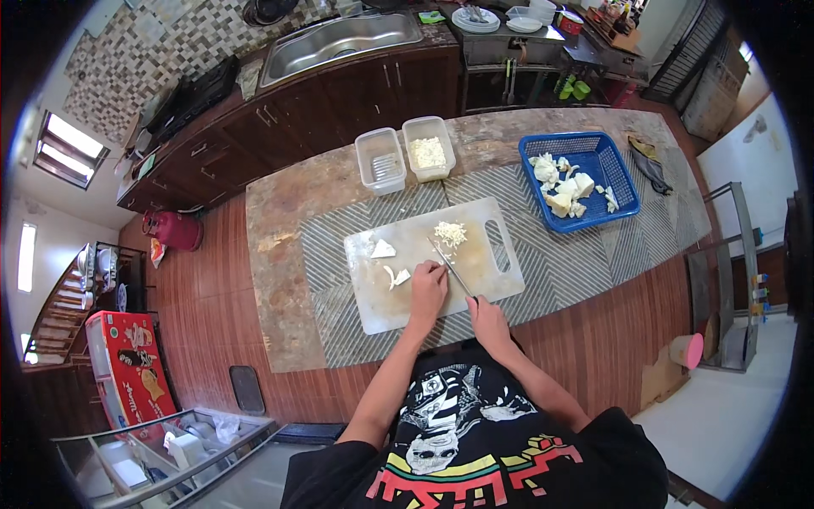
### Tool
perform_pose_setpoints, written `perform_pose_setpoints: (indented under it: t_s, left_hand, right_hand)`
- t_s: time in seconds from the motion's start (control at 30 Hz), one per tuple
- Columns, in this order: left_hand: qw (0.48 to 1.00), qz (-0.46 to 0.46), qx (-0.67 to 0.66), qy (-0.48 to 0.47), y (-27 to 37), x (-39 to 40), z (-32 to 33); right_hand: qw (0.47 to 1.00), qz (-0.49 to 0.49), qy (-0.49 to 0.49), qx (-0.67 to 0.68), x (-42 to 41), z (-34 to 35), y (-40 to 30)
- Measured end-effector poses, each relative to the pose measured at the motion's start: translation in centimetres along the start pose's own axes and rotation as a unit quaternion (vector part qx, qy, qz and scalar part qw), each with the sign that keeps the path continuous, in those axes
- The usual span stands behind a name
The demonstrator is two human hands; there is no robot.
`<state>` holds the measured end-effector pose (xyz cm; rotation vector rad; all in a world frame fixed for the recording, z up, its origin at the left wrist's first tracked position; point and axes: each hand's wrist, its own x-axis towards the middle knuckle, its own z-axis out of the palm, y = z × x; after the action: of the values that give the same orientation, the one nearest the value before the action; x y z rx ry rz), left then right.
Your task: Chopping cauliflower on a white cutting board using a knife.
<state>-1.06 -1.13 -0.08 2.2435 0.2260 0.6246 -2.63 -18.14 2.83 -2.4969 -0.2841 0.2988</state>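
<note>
My right hand (488, 321) grips the dark handle of a kitchen knife (453, 270), its blade pointing away over the white cutting board (407, 305). Just left of the blade, my left hand (430, 286) rests on the board with its fingers bunched together. Whatever may be under those fingertips is hidden. Beyond the knife tip sits a small heap of finely chopped white food (450, 234), with some bits along the blade. Toward the board's left lie a white wedge (383, 249) and some thin white slices (398, 278).
Behind the board stand one clear plastic tub (381, 160) and another plastic tub (429, 170) holding chopped white bits. A blue plastic basket (594, 224) at right contains pale, irregular chunks (565, 186). A dark, yellowish peel-like object (648, 167) lies beyond it on the table (280, 267).
</note>
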Motion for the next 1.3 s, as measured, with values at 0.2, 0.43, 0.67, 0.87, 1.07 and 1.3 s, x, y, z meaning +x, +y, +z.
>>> perform_pose_setpoints:
  t_s: [0.2,0.43,0.67,0.87,1.07,1.3]
  left_hand:
    - [1.000,-0.005,0.013,-0.003,0.0,0.0,-0.3]
    - [0.999,-0.045,-0.030,0.003,0.0,0.3,-0.7]
    - [0.995,-0.093,-0.037,-0.001,0.4,0.6,-1.4]
    - [0.997,-0.059,-0.044,-0.017,-0.5,0.3,-1.6]
    - [0.994,-0.092,-0.061,0.008,-1.0,-0.2,-1.2]
    - [0.986,-0.142,-0.070,0.052,1.1,0.7,-1.8]
  right_hand:
    - [0.999,-0.027,0.011,0.012,1.3,0.5,-0.5]
    - [1.000,0.012,-0.007,-0.003,0.2,0.0,-0.4]
    - [1.000,-0.003,-0.014,0.025,1.0,-0.3,-0.9]
    - [1.000,0.005,-0.030,0.003,1.8,-0.8,-1.6]
    - [0.999,-0.018,-0.023,0.031,0.5,-0.6,-1.4]
    - [1.000,-0.003,-0.025,0.013,2.0,-0.3,-1.7]
